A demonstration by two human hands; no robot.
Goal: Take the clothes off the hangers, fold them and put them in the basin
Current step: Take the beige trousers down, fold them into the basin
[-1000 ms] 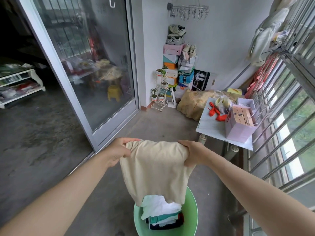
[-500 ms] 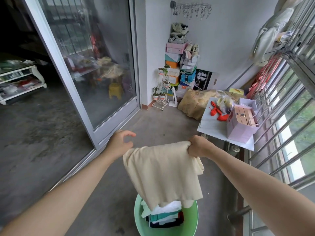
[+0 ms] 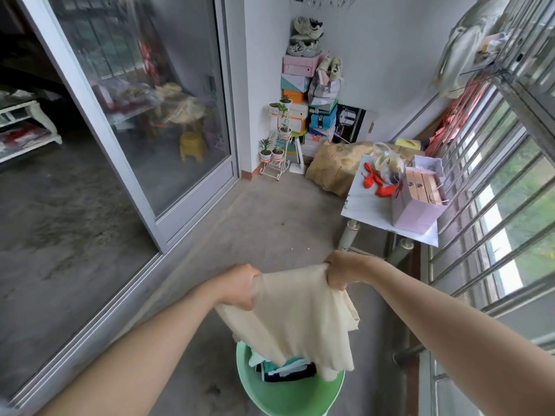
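Logging the cream garment (image 3: 297, 319) first: we are seeing it hanging in the air between the two hands, right above the green basin (image 3: 288, 397). Its top edge is running left to right, tilting up a bit toward the right hand (image 3: 342, 270). Its long axis is dropping from that edge down toward the camera, with the lower hem draping over the basin's right side and hiding part of the folded clothes (image 3: 285, 369) stacked inside. The left hand (image 3: 240, 285) is gripping the left edge, fingers curled into the cloth. The right hand is clenching the upper right corner, fist tight on a bunch of fabric. Loose cloth is sagging below the right hand as a side flap.

Against half a second ago: the left hand was off the garment then, fingers spread above the left corner. Now it is clamping the cloth, so we are counting two grips instead of one. The right hand's grip is reading the same.

Around: the basin is standing on the concrete floor (image 3: 270, 223). A small table (image 3: 366, 202) carrying a pink bag (image 3: 417, 205) is sitting to the right by the window bars (image 3: 495, 190). A sliding glass door (image 3: 156, 100) is standing on the left.
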